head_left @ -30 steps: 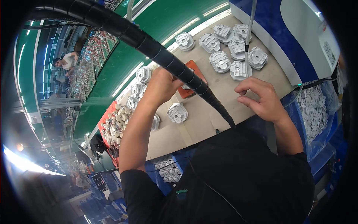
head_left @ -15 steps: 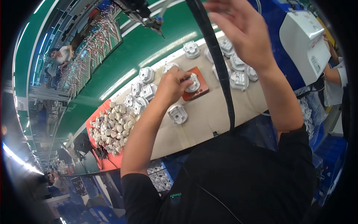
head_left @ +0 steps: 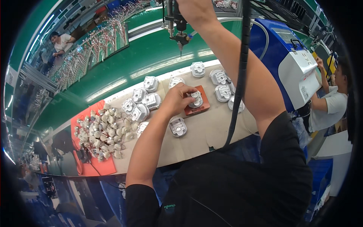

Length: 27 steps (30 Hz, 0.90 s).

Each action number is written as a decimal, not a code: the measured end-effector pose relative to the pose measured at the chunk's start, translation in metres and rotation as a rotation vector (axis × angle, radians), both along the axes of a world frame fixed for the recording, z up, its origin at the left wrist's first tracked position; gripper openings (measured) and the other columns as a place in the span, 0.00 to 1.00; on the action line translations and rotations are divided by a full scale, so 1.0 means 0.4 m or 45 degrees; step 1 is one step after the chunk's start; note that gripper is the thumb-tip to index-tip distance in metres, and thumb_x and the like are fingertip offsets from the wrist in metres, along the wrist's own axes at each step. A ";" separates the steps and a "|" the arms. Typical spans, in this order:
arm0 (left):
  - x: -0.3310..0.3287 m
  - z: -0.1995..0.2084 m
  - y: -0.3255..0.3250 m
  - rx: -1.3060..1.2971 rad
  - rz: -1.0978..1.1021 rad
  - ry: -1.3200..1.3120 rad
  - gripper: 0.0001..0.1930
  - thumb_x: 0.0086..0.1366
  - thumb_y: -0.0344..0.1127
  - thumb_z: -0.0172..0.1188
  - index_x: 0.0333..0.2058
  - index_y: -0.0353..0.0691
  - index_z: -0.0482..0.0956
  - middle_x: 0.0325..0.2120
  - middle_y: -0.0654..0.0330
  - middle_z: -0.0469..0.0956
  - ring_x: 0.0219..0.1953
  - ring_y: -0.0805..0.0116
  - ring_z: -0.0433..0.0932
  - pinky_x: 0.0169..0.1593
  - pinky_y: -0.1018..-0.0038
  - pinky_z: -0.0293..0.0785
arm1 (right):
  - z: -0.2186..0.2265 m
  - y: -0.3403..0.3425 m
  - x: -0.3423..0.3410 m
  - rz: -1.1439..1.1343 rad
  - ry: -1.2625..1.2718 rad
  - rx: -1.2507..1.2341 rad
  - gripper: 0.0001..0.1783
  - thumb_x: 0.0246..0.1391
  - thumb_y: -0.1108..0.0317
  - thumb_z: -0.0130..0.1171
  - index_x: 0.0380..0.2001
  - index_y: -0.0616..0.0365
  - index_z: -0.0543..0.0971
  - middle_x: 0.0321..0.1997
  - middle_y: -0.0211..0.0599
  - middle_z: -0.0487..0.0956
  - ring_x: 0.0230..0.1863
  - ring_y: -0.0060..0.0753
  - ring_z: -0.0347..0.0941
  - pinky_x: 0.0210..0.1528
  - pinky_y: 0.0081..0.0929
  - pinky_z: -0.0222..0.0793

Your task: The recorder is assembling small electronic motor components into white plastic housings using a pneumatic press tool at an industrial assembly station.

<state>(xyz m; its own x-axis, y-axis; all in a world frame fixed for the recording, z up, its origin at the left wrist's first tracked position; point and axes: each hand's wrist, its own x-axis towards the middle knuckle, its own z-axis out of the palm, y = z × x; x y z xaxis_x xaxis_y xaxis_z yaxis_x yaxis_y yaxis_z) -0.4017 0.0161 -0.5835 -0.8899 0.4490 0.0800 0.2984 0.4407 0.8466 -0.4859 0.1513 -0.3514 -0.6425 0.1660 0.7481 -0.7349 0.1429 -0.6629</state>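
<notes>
My left hand (head_left: 177, 99) is closed, with thumb and fingers gripping a small round white plastic housing (head_left: 196, 100) that sits on an orange-red block (head_left: 202, 107). At the top edge my right hand (head_left: 197, 10) is raised beside a black upright tool head with a pointed tip (head_left: 180, 44); its fingers lie out of the picture. A single white housing (head_left: 177, 126) rests on the tan board, just nearer than the block. Several more housings stand left of my left hand, such as one housing (head_left: 150, 84), and others to the right of the block, like this housing (head_left: 223, 93).
A thick black cable (head_left: 242, 75) hangs down across the right side. Many small cream-coloured parts (head_left: 102, 130) are heaped on a red mat (head_left: 107, 168) at the left. A green belt (head_left: 143, 56) runs behind. A blue and white machine (head_left: 298, 72) and a co-worker (head_left: 332, 102) are at the right.
My right hand has moved up and left to beside the tool head, partly leaving the picture. My left hand stays on the housing at the block. The whole view has shifted and tilted.
</notes>
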 end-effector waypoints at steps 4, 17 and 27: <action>-0.001 0.007 -0.010 0.005 0.008 -0.001 0.18 0.59 0.26 0.72 0.48 0.39 0.85 0.38 0.60 0.78 0.39 0.67 0.78 0.48 0.72 0.76 | -0.063 0.047 0.087 -0.083 0.030 0.072 0.19 0.65 0.56 0.65 0.45 0.61 0.74 0.34 0.31 0.78 0.33 0.23 0.71 0.38 0.26 0.68; -0.009 0.007 -0.007 -0.027 -0.058 -0.011 0.17 0.59 0.24 0.70 0.48 0.40 0.84 0.37 0.60 0.77 0.38 0.67 0.78 0.47 0.71 0.75 | -0.263 0.115 0.158 0.203 -0.101 -0.119 0.30 0.63 0.66 0.68 0.62 0.67 0.68 0.32 0.23 0.74 0.29 0.13 0.67 0.33 0.15 0.63; 0.002 0.015 -0.008 -0.047 -0.041 0.005 0.17 0.60 0.24 0.69 0.49 0.34 0.83 0.36 0.60 0.75 0.35 0.68 0.77 0.45 0.70 0.74 | -0.280 0.092 0.146 0.390 -0.103 -0.194 0.25 0.64 0.70 0.66 0.59 0.61 0.69 0.30 0.23 0.73 0.26 0.13 0.65 0.29 0.15 0.59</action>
<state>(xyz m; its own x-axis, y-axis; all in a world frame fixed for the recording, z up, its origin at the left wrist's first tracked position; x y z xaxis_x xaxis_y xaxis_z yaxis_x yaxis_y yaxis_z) -0.4011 0.0131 -0.5776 -0.8747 0.4800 0.0668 0.3165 0.4614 0.8288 -0.4276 0.1883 -0.4632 -0.7361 0.0623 0.6740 -0.6725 -0.1815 -0.7175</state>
